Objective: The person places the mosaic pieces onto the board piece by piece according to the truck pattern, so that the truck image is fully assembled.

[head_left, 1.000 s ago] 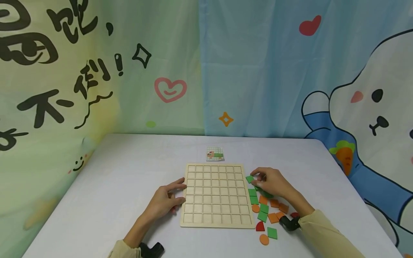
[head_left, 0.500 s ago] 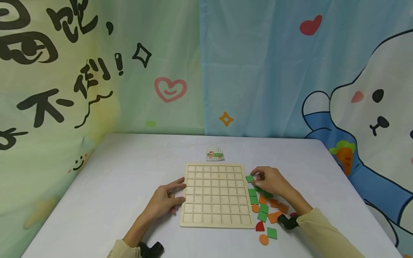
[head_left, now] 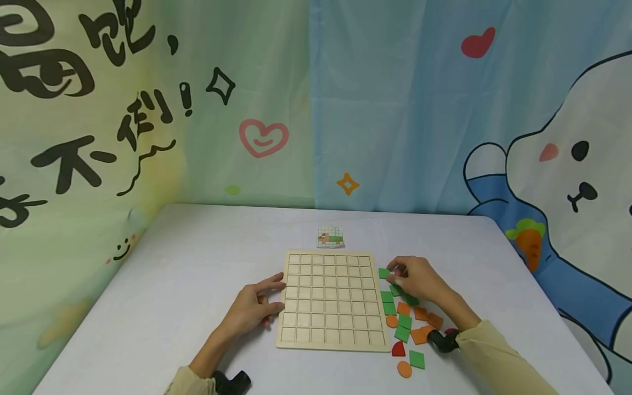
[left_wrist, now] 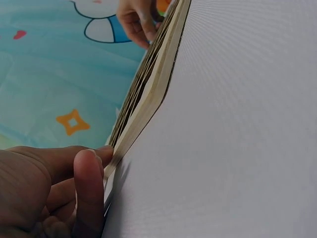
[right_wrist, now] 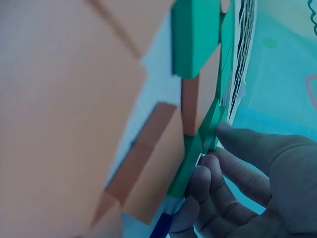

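A pale wooden grid board (head_left: 332, 300) lies flat on the table, its square compartments bare. My left hand (head_left: 254, 304) rests at the board's left edge, its fingers (left_wrist: 64, 161) extended and touching the rim. Beyond the opposite edge, my right hand (head_left: 415, 277) pinches a small green square tile (head_left: 383, 273) between thumb and index finger, close to the board's upper right side. More green tiles (head_left: 388, 303) lie just below that hand. In the right wrist view the thumb (right_wrist: 237, 139) presses near a green tile, whose outline is partly hidden.
A small picture card (head_left: 330, 237) lies behind the board. Orange square tiles (head_left: 419, 314), an orange disc (head_left: 404, 369), a red rounded piece (head_left: 398, 349) and more green tiles (head_left: 417, 359) are scattered right of the board. A printed curtain (head_left: 385, 99) hangs behind the table.
The green tile at my right fingertips has turned from slanted to nearly square with the board. My left hand stays at the board's edge. The head view has shifted slightly.
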`<state>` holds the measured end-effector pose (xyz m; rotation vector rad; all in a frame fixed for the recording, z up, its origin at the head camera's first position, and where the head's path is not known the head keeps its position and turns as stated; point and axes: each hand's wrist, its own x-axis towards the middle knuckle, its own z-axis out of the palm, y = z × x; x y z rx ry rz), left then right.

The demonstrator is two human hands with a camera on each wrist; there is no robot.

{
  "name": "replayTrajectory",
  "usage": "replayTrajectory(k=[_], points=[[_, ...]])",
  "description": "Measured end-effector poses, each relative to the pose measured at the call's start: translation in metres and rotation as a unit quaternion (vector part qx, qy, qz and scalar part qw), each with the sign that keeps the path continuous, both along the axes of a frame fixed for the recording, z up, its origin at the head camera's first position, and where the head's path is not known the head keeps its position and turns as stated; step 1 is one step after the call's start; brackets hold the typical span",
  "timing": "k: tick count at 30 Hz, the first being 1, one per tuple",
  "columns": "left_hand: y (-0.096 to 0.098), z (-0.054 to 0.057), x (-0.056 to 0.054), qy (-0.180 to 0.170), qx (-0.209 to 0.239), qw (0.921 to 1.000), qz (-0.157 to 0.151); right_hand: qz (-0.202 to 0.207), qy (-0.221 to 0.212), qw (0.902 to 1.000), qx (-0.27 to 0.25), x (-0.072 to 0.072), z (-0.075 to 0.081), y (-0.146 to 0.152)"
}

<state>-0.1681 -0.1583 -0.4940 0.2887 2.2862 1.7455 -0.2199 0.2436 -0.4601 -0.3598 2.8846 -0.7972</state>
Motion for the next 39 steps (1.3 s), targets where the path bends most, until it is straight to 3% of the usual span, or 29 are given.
replayTrajectory(k=[18,28,39], points=[[0.000,-0.003,0.001,-0.002,-0.006,1.0000,0.005,0.010,0.008,0.9999,0.005,0.001,-0.001,0.003],[-0.001,-0.002,-0.001,-0.003,-0.001,1.0000,-0.003,0.012,0.008,0.9999,-0.008,0.019,0.009,-0.004],[0.000,-0.002,-0.001,0.002,-0.010,0.9999,-0.004,-0.001,-0.014,0.9998,-0.014,0.030,0.008,-0.016]])
